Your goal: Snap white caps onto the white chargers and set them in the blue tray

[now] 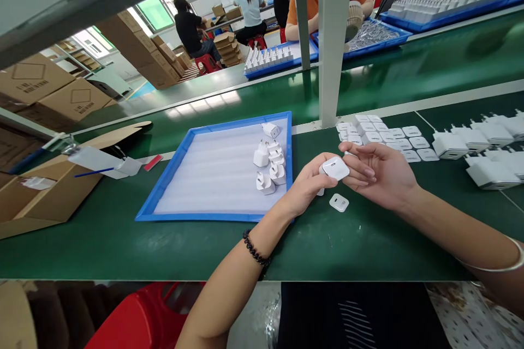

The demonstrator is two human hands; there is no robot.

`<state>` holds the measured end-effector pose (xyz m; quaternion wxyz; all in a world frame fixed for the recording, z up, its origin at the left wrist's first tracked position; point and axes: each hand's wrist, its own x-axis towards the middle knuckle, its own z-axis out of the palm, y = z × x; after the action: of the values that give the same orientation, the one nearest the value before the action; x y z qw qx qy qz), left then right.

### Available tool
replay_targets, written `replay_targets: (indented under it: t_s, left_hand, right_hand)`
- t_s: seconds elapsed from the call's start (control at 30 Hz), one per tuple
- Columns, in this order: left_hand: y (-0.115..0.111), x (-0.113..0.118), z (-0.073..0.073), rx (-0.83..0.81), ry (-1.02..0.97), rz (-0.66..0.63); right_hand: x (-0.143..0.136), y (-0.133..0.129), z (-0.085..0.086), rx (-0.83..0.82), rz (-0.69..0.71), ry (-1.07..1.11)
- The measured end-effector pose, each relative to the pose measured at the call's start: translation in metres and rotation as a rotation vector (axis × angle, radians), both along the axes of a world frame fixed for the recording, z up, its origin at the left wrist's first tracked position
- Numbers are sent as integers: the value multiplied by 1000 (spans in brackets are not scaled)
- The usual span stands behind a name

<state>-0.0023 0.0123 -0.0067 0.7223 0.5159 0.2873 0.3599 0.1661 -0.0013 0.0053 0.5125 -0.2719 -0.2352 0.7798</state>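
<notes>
Here, a glossy white charger part (335, 168), rounded-square face with a small oblong slot, is pinched between thumb and fingers of the left hand (303, 187). Right hand (387, 174) half-open, fingers loosely curled just beside it; contact, I cannot tell. Below, a matching slotted faceplate (339, 203) lies flat on the smooth green tabletop (368, 251). Leftward: blue-rimmed tray (204, 217), pale liner (204, 174), two-pin plug chargers (261, 157).
</notes>
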Motion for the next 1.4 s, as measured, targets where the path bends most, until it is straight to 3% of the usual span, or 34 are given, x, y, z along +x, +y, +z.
replay_targets:
  t_s: [0.23, 0.4, 0.47, 0.57, 0.67, 0.7, 0.77, 0.83, 0.97, 1.2, 1.33, 1.4]
  left_hand:
    - [-4, 2, -1, 130, 87, 49]
    - [-9, 0, 13, 373, 132, 136]
    - [-5, -9, 24, 485, 193, 265]
    - [10, -37, 40, 658, 378, 588]
    - [30, -72, 48, 831, 810, 885]
    - [35, -82, 48, 830, 993, 909]
    - [41, -96, 47, 742, 1302, 846]
    - [42, -103, 46, 614, 1522, 698]
    - [38, -101, 49, 439, 1675, 444]
    - [35, -87, 50, 397, 1418, 501]
    - [36, -80, 45, 466, 1516, 507]
    - [36, -78, 44, 499, 1579, 555]
  right_hand:
    - [-3, -2, -5, 44, 60, -14]
    - [-1, 1, -3, 73, 41, -28]
    - [2, 5, -1, 46, 13, -3]
    - [8, 11, -1, 36, -7, 26]
    - [11, 14, -3, 53, -3, 32]
    - [10, 15, -4, 48, -2, 36]
    - [9, 16, -6, 19, -10, 47]
    - [5, 16, -8, -18, -21, 51]
    - [1, 17, -13, -39, -20, 15]
    - [4, 20, -13, -18, -19, -41]
    - [6, 20, -7, 63, -49, -146]
    - [7, 19, -5, 171, -77, -349]
